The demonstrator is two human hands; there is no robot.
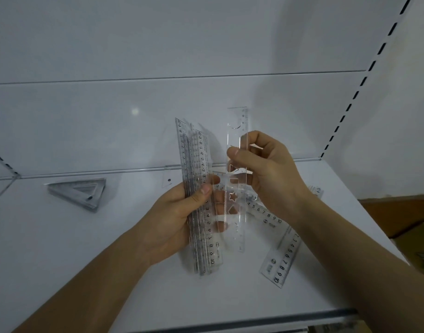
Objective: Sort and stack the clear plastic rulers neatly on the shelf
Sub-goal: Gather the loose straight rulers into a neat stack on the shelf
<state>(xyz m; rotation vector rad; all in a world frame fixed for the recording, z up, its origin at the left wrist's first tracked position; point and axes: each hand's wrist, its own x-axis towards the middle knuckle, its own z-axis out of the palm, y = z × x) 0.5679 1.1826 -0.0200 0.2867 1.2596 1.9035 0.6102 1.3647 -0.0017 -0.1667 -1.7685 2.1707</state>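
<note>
head view, left hand (175, 219): fingers and thumb curled round a bundle of straight rulers (198, 200), gripped near mid-length, thumb pressing on the top face.
head view, bundle axis: long axis runs away from the person, far end tilted slightly left, lifted off the shelf (62, 248).
head view, right hand (266, 174): thumb and fingers pinch a single stencil ruler (237, 179) in its upper half; the other fingers are loosely curled behind it.
head view, stencil ruler axis: near upright in frame, roughly parallel to the bundle and just beside its right edge; lower part overlaps the left fingertips.
key relation: stencil ruler sits just right of the bundle with axes almost matched, so judged next move is a short leftward slide onto it. Or it's a different type and goes to its own pile; cannot tell.
loose rulers (281, 258): lying on the shelf under and right of the right hand, angled, crossing each other; right hand is nearer.
triangle stack (80, 192): set squares stacked on the shelf, well apart to the left, near the back edge.
small clear piece (167, 180): at the back edge of the shelf; shape unclear.
progress: judged midway, triangles stacked, straight ones not all gathered.
</note>
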